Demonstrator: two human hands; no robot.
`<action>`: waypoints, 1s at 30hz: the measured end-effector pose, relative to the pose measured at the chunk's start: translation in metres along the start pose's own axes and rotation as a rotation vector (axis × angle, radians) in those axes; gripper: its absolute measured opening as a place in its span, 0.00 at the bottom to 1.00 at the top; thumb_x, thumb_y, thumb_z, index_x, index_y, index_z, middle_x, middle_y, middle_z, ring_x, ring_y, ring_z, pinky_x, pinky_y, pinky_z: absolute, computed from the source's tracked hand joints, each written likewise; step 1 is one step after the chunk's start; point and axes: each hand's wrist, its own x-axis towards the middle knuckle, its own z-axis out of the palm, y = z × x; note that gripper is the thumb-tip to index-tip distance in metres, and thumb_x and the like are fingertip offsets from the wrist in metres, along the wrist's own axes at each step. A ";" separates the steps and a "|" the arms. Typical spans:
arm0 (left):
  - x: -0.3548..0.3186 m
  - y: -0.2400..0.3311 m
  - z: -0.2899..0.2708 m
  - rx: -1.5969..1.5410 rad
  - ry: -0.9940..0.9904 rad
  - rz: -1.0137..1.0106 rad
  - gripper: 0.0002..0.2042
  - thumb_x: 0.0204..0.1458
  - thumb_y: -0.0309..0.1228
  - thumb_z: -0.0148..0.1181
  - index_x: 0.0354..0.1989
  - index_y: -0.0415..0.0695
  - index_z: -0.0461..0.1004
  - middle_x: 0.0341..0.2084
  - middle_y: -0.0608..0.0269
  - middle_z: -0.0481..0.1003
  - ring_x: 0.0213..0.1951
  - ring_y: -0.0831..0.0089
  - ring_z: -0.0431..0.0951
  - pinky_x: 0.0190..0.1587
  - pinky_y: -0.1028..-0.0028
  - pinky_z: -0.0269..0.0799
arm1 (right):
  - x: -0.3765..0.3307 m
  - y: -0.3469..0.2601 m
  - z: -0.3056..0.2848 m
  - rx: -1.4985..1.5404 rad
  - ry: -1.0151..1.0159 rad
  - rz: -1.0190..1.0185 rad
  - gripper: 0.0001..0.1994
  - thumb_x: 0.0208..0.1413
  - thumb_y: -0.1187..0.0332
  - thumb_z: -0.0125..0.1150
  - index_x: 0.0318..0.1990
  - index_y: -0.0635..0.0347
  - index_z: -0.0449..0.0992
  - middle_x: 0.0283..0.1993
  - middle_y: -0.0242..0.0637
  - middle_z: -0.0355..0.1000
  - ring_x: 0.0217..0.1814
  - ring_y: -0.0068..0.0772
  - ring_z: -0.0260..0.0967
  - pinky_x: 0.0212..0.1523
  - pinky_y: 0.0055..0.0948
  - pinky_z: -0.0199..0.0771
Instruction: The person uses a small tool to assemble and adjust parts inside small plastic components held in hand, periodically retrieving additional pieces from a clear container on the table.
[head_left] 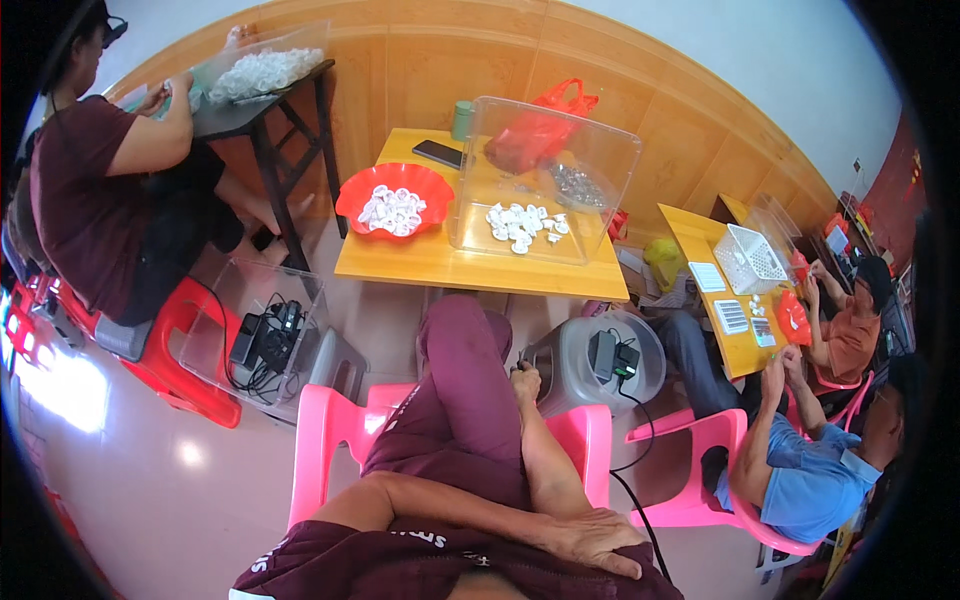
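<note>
My left arm crosses my lap, and my left hand (597, 540) lies flat beside my right elbow, fingers stretched out and holding nothing. Down by my crossed legs, my right hand (526, 382) is closed around something small and dark, too small to name. Both hands are away from the yellow table (450, 268) in front of me. On it, a red scalloped bowl (352, 212) holds many small white plastic parts (392, 211). To its right, a clear plastic box (625, 170) stands around more white parts (522, 222).
A phone (438, 153), green canister (462, 120) and red plastic bag (530, 135) sit at the table's back. Clear bins with black devices (268, 335) (612, 355) flank my pink chair (590, 440). One person works at the left; others sit at a right-hand table (735, 345).
</note>
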 end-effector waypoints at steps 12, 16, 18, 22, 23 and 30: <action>-0.011 0.002 -0.014 0.004 0.156 0.107 0.31 0.48 0.58 0.48 0.27 0.32 0.67 0.23 0.45 0.68 0.30 0.51 0.70 0.34 0.60 0.64 | 0.000 0.002 0.001 -0.079 -0.054 -0.049 0.19 0.47 0.62 0.57 0.50 0.43 0.73 0.46 0.44 0.72 0.49 0.43 0.69 0.48 0.38 0.69; -0.006 0.001 -0.028 0.067 -0.169 -0.074 0.36 0.50 0.60 0.41 0.18 0.30 0.66 0.17 0.42 0.67 0.24 0.49 0.70 0.29 0.58 0.63 | -0.002 0.001 -0.001 -0.081 -0.053 -0.085 0.19 0.47 0.62 0.57 0.50 0.43 0.73 0.46 0.43 0.72 0.49 0.43 0.70 0.48 0.38 0.70; -0.003 -0.002 -0.029 0.099 -0.247 -0.104 0.37 0.50 0.61 0.40 0.16 0.30 0.65 0.16 0.41 0.67 0.23 0.48 0.70 0.28 0.57 0.63 | -0.005 -0.003 -0.002 -0.118 -0.068 -0.107 0.19 0.46 0.62 0.58 0.50 0.44 0.73 0.46 0.43 0.72 0.49 0.43 0.70 0.48 0.38 0.69; -0.001 -0.008 -0.016 0.146 -0.143 -0.049 0.38 0.48 0.63 0.41 0.15 0.29 0.65 0.16 0.39 0.67 0.23 0.48 0.70 0.27 0.57 0.63 | -0.007 -0.004 -0.003 -0.103 -0.074 -0.081 0.19 0.46 0.62 0.58 0.49 0.45 0.73 0.46 0.43 0.72 0.49 0.43 0.70 0.48 0.38 0.69; -0.001 -0.009 -0.013 0.187 -0.104 -0.064 0.39 0.47 0.64 0.41 0.15 0.29 0.65 0.16 0.38 0.67 0.23 0.49 0.71 0.27 0.57 0.64 | -0.006 -0.003 -0.002 -0.087 -0.069 -0.081 0.19 0.45 0.62 0.59 0.49 0.45 0.73 0.46 0.42 0.72 0.49 0.42 0.70 0.48 0.37 0.69; -0.005 0.002 -0.008 -0.028 0.138 0.011 0.33 0.47 0.60 0.48 0.23 0.32 0.68 0.16 0.44 0.68 0.23 0.49 0.70 0.29 0.59 0.65 | -0.002 0.003 0.001 -0.095 -0.074 -0.105 0.20 0.44 0.62 0.58 0.49 0.45 0.73 0.45 0.42 0.73 0.48 0.42 0.70 0.47 0.37 0.69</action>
